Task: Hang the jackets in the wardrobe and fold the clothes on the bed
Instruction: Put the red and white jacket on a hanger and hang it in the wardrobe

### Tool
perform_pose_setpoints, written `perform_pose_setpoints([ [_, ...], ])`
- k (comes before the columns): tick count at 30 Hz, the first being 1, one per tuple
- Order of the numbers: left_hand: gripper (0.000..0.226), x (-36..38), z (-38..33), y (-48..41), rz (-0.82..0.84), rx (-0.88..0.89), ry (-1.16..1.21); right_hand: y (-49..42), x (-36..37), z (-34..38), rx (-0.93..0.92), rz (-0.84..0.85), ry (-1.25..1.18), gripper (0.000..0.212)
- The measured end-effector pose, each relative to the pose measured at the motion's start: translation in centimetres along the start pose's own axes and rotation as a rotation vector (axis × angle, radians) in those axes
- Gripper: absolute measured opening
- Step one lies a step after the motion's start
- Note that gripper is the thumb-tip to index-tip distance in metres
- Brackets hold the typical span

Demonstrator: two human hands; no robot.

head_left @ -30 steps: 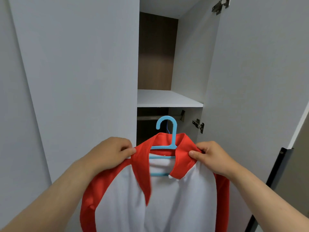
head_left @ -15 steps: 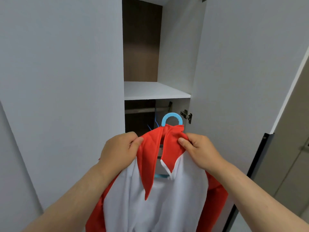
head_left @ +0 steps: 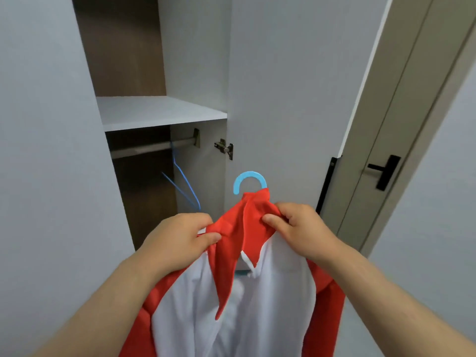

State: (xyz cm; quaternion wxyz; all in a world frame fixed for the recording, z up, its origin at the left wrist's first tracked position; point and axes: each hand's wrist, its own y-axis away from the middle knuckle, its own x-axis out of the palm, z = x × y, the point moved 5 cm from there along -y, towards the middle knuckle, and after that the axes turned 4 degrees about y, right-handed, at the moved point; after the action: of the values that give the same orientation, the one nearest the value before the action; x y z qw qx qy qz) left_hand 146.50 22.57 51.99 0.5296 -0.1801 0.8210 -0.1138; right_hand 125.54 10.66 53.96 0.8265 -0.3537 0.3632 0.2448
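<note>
Two hands on one collar: left hand (head_left: 180, 238) and right hand (head_left: 301, 228) pinch the jacket (head_left: 270, 318) shut.
Gripping the red collar, they sit closer together than a second ago, so only the blue hanger hook (head_left: 249, 180) shows at 12 o'clock. Farther in, at 10 o'clock inside the wardrobe (head_left: 195, 60), the rail (head_left: 152, 148) carries a spare hanger (head_left: 183, 186) under the shelf (head_left: 159, 112); hooking on looks next.

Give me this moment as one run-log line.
jacket: on blue hanger | left hand: grips collar | right hand: grips collar | hanger: not yet on wardrobe rail
</note>
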Motion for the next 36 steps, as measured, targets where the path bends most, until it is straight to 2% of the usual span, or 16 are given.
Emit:
perform_pose_setpoints([
  [3, 0.038, 0.4, -1.3, -1.0, -0.079, 0.086, 0.005, 2.5, -3.9, -1.8, 0.023, -0.01, 0.164, 0.043],
  [13, 0.042, 3.8, -14.0, -1.9, -0.171, 0.207, -0.018, 13.1, -12.2, -6.3, 0.272, -0.195, 0.246, 0.041],
  [19, 0.039, 7.9, -24.6, -0.3, -0.078, 0.389, 0.023, 23.2, -18.7, -8.9, 0.423, -0.23, 0.393, 0.05],
  [23, 0.037, 10.1, -31.8, 0.6, -0.044, 0.48, 0.085, 30.0, -23.4, -10.0, 0.527, -0.304, 0.405, 0.051],
  [36, 0.037, 18.1, -53.7, 5.7, 0.064, 0.827, 0.344, 51.3, -36.0, -9.1, 0.841, -0.483, 0.65, 0.053],
])
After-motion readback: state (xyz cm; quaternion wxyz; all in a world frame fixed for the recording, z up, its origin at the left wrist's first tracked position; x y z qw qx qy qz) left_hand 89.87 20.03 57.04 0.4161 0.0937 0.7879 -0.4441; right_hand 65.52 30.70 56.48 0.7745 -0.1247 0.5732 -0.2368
